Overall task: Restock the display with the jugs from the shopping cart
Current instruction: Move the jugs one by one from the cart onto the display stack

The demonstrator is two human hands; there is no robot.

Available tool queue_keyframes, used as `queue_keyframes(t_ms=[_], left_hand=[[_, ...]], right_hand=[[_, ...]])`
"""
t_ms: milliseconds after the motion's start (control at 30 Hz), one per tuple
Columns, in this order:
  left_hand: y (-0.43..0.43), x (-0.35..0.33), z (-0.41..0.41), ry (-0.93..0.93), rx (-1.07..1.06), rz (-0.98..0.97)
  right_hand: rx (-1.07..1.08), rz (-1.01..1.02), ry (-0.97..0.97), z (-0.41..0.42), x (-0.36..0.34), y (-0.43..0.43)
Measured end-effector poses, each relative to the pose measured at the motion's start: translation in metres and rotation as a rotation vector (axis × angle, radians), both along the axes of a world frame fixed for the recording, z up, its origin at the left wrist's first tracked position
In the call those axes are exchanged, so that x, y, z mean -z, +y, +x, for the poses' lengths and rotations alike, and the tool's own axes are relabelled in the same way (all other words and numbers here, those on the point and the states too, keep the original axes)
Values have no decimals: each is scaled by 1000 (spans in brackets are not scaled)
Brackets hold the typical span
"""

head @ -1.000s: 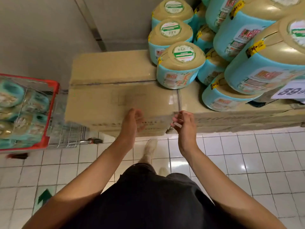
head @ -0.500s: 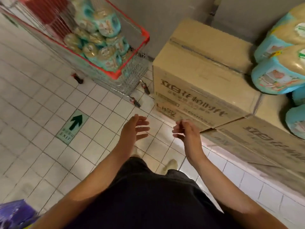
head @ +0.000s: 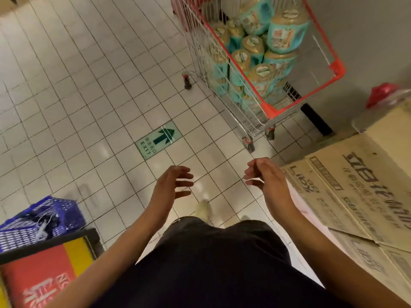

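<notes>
Plainly each grip is empty: the left hand (head: pixel 172 185) and right hand (head: pixel 263 176) hang apart, fingers loose, seemingly readied for a jug. The jugs (head: pixel 287 30) sit heaped in the shopping cart (head: pixel 337 67) ahead, near the cardboard boxes (head: pixel 355 192).

Floor (head: pixel 66 85): small white square tiles, dark grout, glossy, a few soft glare patches from overhead light. Landmark is the green EXIT arrow sticker (head: pixel 159 141) on the tiles. Up and far right of it: plain grey wall (head: pixel 367 41), black strip (head: pixel 315 118) at its foot. Right and below the sticker: brown printed cardboard boxes (head: pixel 355 196), lettering blurred. Far right of it: red crumpled item (head: pixel 382 94), too blurred to identify. Down-left of it: blue slotted plastic basket (head: pixel 37 221), and just below that a red-and-yellow printed panel (head: pixel 44 274).
</notes>
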State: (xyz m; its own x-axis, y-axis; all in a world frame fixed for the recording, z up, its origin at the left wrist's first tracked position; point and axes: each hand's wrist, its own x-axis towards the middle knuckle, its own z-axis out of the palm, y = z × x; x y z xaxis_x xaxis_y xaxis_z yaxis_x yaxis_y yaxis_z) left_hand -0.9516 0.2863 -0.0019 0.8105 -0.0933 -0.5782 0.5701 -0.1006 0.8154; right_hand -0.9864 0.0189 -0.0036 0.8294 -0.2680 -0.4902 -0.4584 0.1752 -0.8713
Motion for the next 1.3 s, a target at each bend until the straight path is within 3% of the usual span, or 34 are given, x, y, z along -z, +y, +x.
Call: queue_keyframes(t_ms=[300, 667, 967, 1300], left_hand=[[61, -5, 146, -20, -75, -54], [77, 15, 360, 65, -154, -5], [51, 8, 561, 6, 63, 25], [-90, 13, 798, 60, 478, -33]], right_hand=[[-46, 41, 10, 138, -5, 54], [-86, 79, 7, 405, 7, 73], [23, 98, -52, 567, -8, 48], [476, 68, 86, 674, 2, -14]])
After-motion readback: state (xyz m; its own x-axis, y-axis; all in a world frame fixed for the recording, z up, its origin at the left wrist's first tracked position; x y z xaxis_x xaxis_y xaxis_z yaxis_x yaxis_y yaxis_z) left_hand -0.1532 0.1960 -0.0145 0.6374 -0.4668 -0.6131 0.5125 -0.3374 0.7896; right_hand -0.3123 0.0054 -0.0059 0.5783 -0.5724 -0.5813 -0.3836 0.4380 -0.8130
